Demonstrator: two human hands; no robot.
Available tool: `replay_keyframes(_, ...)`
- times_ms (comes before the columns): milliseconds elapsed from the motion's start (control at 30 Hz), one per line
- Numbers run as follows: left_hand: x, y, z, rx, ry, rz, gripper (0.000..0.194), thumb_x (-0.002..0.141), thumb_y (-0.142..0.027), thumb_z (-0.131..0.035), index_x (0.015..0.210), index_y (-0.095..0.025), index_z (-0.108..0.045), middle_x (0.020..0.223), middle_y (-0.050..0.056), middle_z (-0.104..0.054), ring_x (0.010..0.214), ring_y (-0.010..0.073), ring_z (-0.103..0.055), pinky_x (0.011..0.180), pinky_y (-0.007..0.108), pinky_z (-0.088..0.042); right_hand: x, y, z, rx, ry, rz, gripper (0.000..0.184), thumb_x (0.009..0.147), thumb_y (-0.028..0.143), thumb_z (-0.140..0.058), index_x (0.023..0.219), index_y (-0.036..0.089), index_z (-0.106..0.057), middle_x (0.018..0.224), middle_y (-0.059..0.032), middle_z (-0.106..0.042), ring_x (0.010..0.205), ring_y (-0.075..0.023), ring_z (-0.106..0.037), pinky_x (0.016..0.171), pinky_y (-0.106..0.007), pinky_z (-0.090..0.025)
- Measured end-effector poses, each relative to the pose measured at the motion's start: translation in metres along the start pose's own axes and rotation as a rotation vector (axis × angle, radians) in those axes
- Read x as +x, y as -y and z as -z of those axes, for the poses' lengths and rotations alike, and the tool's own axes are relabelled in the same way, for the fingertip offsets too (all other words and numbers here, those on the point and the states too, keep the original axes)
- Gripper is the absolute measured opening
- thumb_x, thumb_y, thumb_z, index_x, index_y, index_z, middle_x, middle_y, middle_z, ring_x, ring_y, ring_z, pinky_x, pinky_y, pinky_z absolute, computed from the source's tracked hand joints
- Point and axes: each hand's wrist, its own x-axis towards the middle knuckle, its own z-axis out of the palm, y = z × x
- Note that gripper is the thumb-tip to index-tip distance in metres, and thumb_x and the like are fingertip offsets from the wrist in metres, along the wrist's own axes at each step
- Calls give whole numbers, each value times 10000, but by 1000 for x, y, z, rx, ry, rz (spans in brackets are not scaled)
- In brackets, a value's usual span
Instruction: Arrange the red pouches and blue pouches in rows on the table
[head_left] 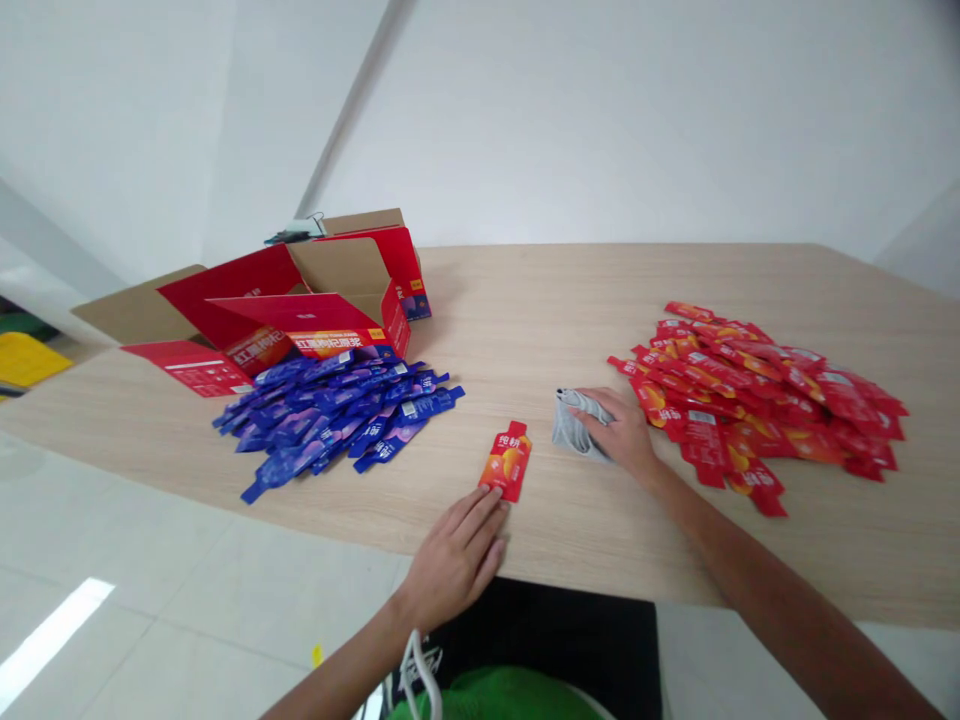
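My left hand [454, 558] lies flat near the table's front edge, fingers stretched out, fingertips touching the lower end of a single red sachet [508, 460]. My right hand [624, 432] rests further right with its fingers pressed down on a grey folded cloth [573, 425], just beside the near edge of a pile of several red sachets [757, 395].
A pile of several blue sachets [337, 415] lies left of centre on the wooden table [540, 300]. Behind it stand open red cardboard boxes [300, 305]. White floor tiles show below the table's front edge at the left.
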Motion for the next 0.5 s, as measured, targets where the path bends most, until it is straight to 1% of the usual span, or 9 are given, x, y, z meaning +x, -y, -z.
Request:
replay_keyframes(100,2,2,2,1,-22,-20,478,1080,-249,-507,1537,-113,-470,1638,128,-409,1538,323,-330,1227,505,-448,14,16,-7,-46,72,52,324,978,463,-645,1199,260,-767,1182,-85,-764,1095,-257,-710,1012,-422,-558)
replay_keyframes(167,3,3,2,-18,-25,-23,455,1074,-268,-519,1502,-113,-515,1623,131,-431,1519,322,-370,1220,507,-460,20,33,-18,-59,122,71,321,995,442,-628,1229,266,-758,1182,-80,-755,1094,-248,-704,1010,-402,-558)
replay_keyframes(233,4,5,1,-47,-32,-23,437,1071,-285,-525,1470,-107,-548,1588,140,-478,1488,317,-425,1208,499,-478,18,54,-30,-73,201,96,324,1010,420,-610,1268,276,-744,1193,-78,-732,1105,-236,-693,1015,-377,-554)
replay_keyframes(300,3,5,0,-67,-46,-23,434,1068,-283,-527,1458,-93,-555,1550,154,-522,1465,319,-459,1194,498,-496,8,75,-44,-97,320,129,329,1020,388,-597,1307,295,-727,1234,-72,-693,1119,-218,-680,1006,-340,-553)
replay_keyframes(367,4,4,-1,-88,-56,-20,412,1066,-276,-526,1427,-86,-580,1485,170,-585,1434,329,-498,1186,513,-504,-7,91,-56,-135,480,172,336,1015,351,-606,1332,319,-712,1277,-62,-652,1098,-198,-677,970,-306,-561)
replay_keyframes(433,4,3,-1,-128,-51,1,373,1063,-274,-528,1379,-98,-619,1392,174,-657,1375,326,-563,1176,516,-515,-19,96,-66,-178,639,202,335,999,327,-634,1325,341,-712,1277,-49,-639,1056,-184,-679,921,-285,-569)
replay_keyframes(500,5,2,0,-166,-39,25,364,1057,-274,-534,1369,-109,-625,1358,174,-677,1347,318,-590,1181,513,-509,-22,90,-74,-208,736,199,332,991,338,-656,1319,343,-710,1270,-44,-639,1055,-180,-674,900,-273,-568)
